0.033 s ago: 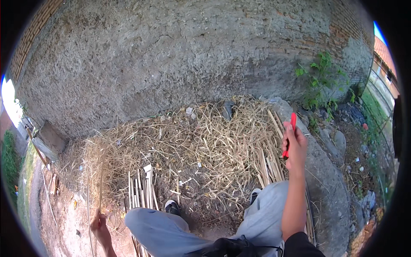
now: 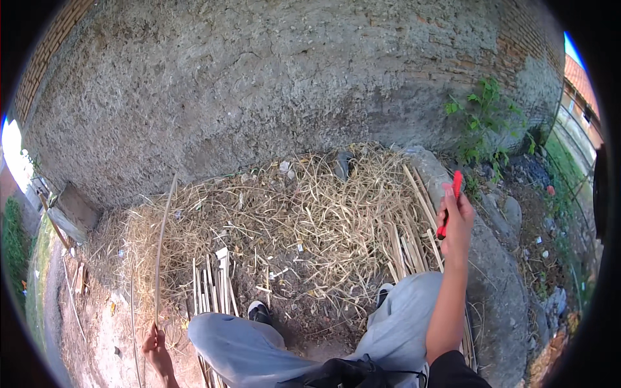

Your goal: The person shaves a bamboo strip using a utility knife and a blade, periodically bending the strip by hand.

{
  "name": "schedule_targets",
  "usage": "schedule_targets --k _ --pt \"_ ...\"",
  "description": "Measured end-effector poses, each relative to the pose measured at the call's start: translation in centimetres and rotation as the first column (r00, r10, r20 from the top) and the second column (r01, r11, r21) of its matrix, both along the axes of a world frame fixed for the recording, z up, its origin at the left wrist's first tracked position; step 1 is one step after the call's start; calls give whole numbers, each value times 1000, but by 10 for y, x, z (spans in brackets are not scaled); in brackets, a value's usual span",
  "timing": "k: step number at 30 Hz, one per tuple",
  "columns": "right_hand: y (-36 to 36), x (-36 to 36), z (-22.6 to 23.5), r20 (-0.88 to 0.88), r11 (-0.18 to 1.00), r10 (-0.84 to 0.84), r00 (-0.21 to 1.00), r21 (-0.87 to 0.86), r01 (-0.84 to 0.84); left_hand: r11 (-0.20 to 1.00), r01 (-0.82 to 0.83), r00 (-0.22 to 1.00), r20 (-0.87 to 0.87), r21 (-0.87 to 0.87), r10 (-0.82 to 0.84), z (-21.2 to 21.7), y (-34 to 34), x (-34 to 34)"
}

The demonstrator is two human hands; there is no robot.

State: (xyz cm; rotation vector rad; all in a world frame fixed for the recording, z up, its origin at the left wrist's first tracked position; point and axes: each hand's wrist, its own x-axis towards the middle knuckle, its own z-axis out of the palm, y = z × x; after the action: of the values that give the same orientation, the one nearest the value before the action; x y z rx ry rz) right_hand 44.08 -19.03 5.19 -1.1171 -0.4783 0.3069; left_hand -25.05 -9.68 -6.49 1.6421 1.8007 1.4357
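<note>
At the lower left, my left hand (image 2: 155, 350) is closed round the lower part of a long, thin bamboo strip (image 2: 162, 249). The strip stands nearly upright, bowed slightly, with its tip up near the foot of the wall. Out to the right, my right hand (image 2: 457, 216) is wrapped round a red tool (image 2: 457, 183), which looks like a knife; its blade is hard to make out. A dark part shows below the fist. Split bamboo strips (image 2: 213, 288) lie beside my left leg, and more strips (image 2: 409, 253) are by my right knee.
A broad heap of pale shavings (image 2: 343, 220) covers the ground before my feet, up to a rough plastered wall (image 2: 278, 84). A dark grey object (image 2: 343, 166) lies on the heap. To the right are a large stone slab (image 2: 491, 284) and a green plant (image 2: 484, 119).
The red tool and my right hand have shifted slightly right and down. The bamboo strip in my left hand has swung, its tip now leaning further right and showing more sharply.
</note>
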Motion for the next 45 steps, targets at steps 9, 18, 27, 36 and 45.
schedule_targets --k 9,18,27,36,45 --pt "-224 112 -323 237 437 -399 886 -800 411 853 64 989 146 -517 14 -218 -84 -44" --pt "-291 -23 -409 210 109 -300 931 -962 252 665 -82 989 -141 -743 -35 -255 -142 -45" --pt "-274 -19 -399 221 125 -308 925 -955 270 593 -124 976 -206 -796 -72 -271 -163 -44" --pt "-274 -22 -395 226 131 -294 929 -953 273 548 -143 967 -234 -824 -99 -278 -179 -47" --pt "-272 -24 -394 227 134 -293 929 -952 275 511 -164 960 -255 -844 -112 -283 -189 -51"
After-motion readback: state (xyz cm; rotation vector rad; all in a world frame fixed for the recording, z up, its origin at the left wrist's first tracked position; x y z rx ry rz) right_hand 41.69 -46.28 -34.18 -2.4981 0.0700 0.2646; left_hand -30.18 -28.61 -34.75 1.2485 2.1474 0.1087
